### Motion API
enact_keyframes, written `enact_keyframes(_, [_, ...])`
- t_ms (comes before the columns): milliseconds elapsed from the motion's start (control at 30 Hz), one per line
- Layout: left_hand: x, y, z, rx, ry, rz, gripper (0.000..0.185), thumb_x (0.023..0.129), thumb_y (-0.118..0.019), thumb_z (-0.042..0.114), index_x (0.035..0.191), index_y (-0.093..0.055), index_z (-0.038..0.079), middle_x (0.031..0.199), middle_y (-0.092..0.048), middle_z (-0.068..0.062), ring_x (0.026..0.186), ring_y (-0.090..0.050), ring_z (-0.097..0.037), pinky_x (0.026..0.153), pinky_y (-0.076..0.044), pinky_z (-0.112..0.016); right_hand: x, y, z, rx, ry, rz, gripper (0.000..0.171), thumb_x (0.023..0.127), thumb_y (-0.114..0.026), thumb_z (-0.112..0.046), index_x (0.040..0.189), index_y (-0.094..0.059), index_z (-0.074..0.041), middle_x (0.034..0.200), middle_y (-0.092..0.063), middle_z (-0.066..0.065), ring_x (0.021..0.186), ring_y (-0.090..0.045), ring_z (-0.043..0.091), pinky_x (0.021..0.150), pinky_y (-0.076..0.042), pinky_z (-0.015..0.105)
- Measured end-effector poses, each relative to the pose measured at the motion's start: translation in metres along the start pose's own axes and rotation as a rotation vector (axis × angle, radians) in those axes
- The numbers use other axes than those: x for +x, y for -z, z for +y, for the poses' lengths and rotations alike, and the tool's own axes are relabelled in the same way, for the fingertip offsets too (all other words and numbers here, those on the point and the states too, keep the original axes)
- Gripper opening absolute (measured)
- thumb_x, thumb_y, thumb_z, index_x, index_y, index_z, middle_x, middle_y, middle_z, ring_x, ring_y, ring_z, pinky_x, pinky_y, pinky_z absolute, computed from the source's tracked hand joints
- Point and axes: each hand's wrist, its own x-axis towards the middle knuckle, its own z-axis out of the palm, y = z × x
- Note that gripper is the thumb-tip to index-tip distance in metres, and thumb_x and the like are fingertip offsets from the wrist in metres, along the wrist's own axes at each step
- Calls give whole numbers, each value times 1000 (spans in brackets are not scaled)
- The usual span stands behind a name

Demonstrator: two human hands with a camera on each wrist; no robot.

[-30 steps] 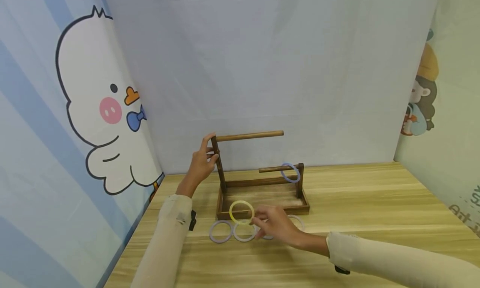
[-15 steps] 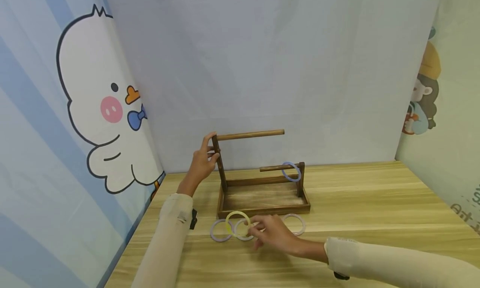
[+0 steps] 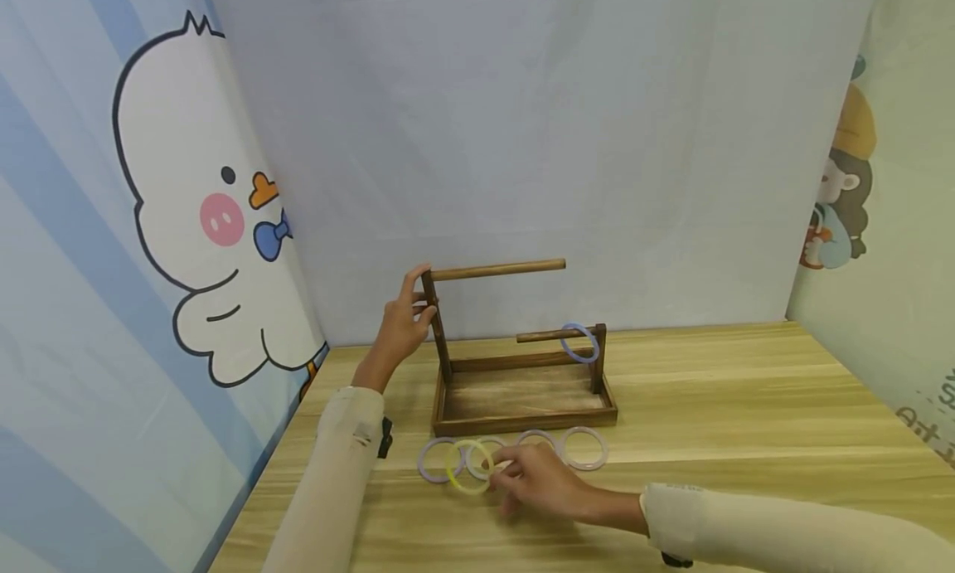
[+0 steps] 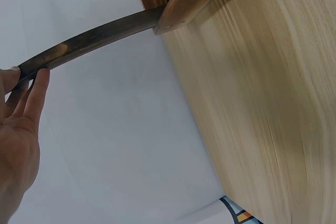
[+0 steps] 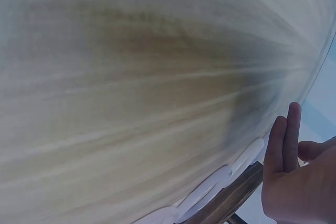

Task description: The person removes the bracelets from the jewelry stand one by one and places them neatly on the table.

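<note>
My left hand (image 3: 403, 328) grips the upper part of the tall left post (image 3: 439, 341) of a dark wooden rack; the left wrist view shows fingers and thumb about this post (image 4: 94, 38). In front of the rack, my right hand (image 3: 545, 480) pinches a yellow ring (image 3: 467, 492) by its right side, above the table. Behind it, partly overlapped in the head view, lie a purple ring (image 3: 421, 460) and a whitish ring (image 3: 488, 439). A lilac ring (image 3: 535, 432) is partly hidden by the right hand (image 5: 307, 177). The yellow ring is hidden in the right wrist view.
A pale pink ring (image 3: 585, 468) lies at the row's right end. A blue ring (image 3: 583, 360) hangs on the rack's short lower rod (image 3: 537, 337). The long upper rod (image 3: 500, 269) points right. The rack's tray base (image 3: 522, 424) stands on the wooden table (image 3: 709, 407), before a pale cloth backdrop (image 3: 537, 142).
My right hand has brought the yellow ring down and slightly left, toward the near side of the row, uncovering the lilac and pale pink rings. The left hand stays on the post.
</note>
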Motion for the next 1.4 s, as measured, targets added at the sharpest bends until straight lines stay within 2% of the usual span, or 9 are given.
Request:
enact_keyframes(167, [0, 0, 0, 4, -14, 5, 76, 102, -61, -4, 162, -25, 27, 129, -65, -30, 115, -69, -41, 95, -61, -46, -4, -1, -2, 4, -30, -30, 35, 103, -64, -10, 128, -61, 14, 95, -80, 11, 68, -76, 13, 81, -64, 26])
enact_keyframes(333, [1, 0, 1, 2, -9, 4, 76, 102, -61, -4, 162, -25, 28, 130, -65, -30, 116, -69, -41, 96, -61, -46, -6, -2, -5, 37, -58, -47, 37, 103, -65, -14, 128, -61, 14, 89, -79, 9, 66, -77, 17, 82, -64, 27])
enact_keyframes(733, [2, 0, 2, 4, 0, 5, 75, 103, -60, -4, 162, -25, 27, 130, -65, -30, 116, -69, -40, 97, -61, -46, -4, -5, 0, 61, -68, -66, 36, 104, -64, -14, 129, -63, 12, 95, -79, 12, 62, -75, 15, 71, -65, 23])
enact_keyframes(1033, [2, -1, 0, 1, 6, 3, 76, 102, -60, -4, 161, -25, 28, 129, -65, -29, 116, -69, -40, 96, -61, -46, -1, -8, 1, 123, -141, -68, 43, 100, -67, -9, 133, -58, 17, 92, -79, 10, 61, -75, 26, 61, -64, 25])
enact_keyframes(1233, [2, -1, 0, -6, 27, -6, 77, 103, -60, -4, 162, -24, 30, 131, -64, -29, 118, -68, -41, 96, -61, -47, 2, -8, 3, 147, -144, -65, 39, 98, -70, -7, 126, -61, 19, 87, -79, 12, 60, -75, 29, 59, -64, 26])
enact_keyframes(1400, [2, -1, 2, -11, 36, -4, 77, 103, -60, -4, 162, -25, 29, 133, -63, -31, 119, -67, -43, 96, -61, -48, 4, -8, 4, 159, -141, -58, 31, 97, -73, -8, 116, -69, 16, 86, -79, 13, 62, -75, 33, 58, -64, 27])
